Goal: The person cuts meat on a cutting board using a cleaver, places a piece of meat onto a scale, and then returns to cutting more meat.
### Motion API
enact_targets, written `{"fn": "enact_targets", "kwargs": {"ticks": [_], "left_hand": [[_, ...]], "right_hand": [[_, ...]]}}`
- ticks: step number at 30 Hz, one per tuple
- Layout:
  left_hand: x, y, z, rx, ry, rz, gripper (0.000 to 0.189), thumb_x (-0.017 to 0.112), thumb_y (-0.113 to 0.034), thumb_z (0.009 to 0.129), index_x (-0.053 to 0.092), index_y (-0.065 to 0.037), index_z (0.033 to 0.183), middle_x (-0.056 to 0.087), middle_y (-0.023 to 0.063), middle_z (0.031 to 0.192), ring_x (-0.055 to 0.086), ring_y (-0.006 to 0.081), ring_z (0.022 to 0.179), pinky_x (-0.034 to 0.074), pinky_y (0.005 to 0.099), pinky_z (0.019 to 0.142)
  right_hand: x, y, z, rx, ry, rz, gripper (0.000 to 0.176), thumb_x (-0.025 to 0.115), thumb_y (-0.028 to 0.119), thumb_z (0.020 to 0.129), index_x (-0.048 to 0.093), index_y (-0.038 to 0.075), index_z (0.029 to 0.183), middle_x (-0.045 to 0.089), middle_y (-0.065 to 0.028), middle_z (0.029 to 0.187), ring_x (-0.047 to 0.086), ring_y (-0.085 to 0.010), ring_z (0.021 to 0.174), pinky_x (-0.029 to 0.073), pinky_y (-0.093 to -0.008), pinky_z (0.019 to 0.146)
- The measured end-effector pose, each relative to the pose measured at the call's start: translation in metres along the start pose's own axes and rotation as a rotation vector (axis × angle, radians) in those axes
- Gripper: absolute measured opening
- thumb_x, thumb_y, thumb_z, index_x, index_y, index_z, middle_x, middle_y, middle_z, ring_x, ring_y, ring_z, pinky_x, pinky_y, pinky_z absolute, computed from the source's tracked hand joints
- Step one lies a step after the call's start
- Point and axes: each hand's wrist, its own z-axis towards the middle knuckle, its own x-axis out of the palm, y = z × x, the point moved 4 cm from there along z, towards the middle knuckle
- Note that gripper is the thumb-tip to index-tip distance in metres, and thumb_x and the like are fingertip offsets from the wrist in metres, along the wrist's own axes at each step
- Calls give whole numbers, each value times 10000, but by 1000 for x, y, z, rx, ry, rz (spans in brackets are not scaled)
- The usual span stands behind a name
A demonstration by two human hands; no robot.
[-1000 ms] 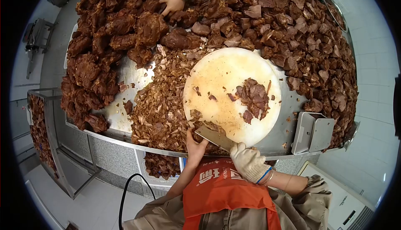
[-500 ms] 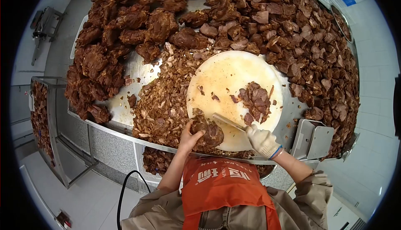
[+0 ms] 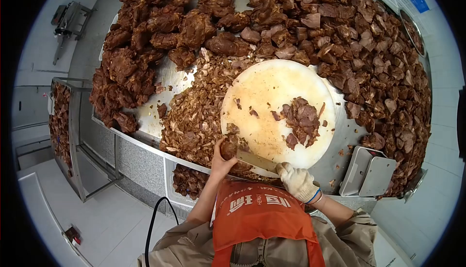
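Head view, looking down over the orange apron (image 3: 259,218).

Left hand (image 3: 221,159), bare: I read its grip as curled round a chunk of meat (image 3: 228,148), thumb and fingers pinching it at the near left edge of the cutting board (image 3: 272,85). The chunk sits just on the board's rim, touching the shredded heap (image 3: 194,116) that lies on the surface to the board's left.

Right hand (image 3: 297,182), in a white knit glove: grip wrapped tight on the handle of a cleaver (image 3: 257,161). The blade lies low and nearly flat along the board's near edge, its tip just beside the chunk. I cannot tell whether steel touches meat.

On the board, right of centre: a small pile of chopped pieces (image 3: 302,121), well apart from the chunk, with scraps between.

Steel surface (image 3: 162,80): large whole cuts (image 3: 155,34) stacked far left, smaller cut cubes (image 3: 374,58) banked along the right and far side.

Near right, a grey metal scale (image 3: 371,172), close to the board. Below the surface edge, a bin of meat (image 3: 187,180).
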Motion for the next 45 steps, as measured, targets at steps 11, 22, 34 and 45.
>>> {"fn": "enact_targets", "kwargs": {"ticks": [11, 22, 34, 45], "left_hand": [[-4, 12, -12, -303, -73, -579, 564, 710, -89, 845, 439, -93, 1340, 595, 112, 1166, 610, 194, 1009, 530, 347, 832], [-10, 40, -19, -245, -218, -914, 632, 742, -178, 841, 415, -80, 1373, 597, 66, 1152, 601, 193, 1035, 501, 365, 917], [3, 6, -33, -136, -231, -764, 703, 624, 5, 853, 235, -151, 1417, 521, 138, 1251, 605, 267, 1068, 587, 406, 805], [-19, -9, -69, 34, -184, -1121, 756, 652, -74, 890, 158, -226, 1442, 524, 138, 1233, 621, 282, 1031, 564, 416, 844]], "right_hand": [[12, -16, 43, -188, -63, -14, 262, 514, 142, 840, 568, 118, 1095, 577, -67, 990, 636, -222, 576, 531, -337, 479], [27, 2, 43, -38, 162, 136, 245, 503, 79, 833, 521, 47, 1075, 569, -171, 979, 629, -314, 595, 522, -406, 493], [-6, 30, 27, -163, -186, 178, 421, 501, 106, 831, 476, 69, 1250, 560, -125, 1103, 660, -233, 725, 554, -352, 579], [-57, 53, 55, -414, -361, 105, 428, 547, 170, 820, 544, 121, 1245, 579, -74, 1075, 660, -189, 673, 547, -322, 577]]}}
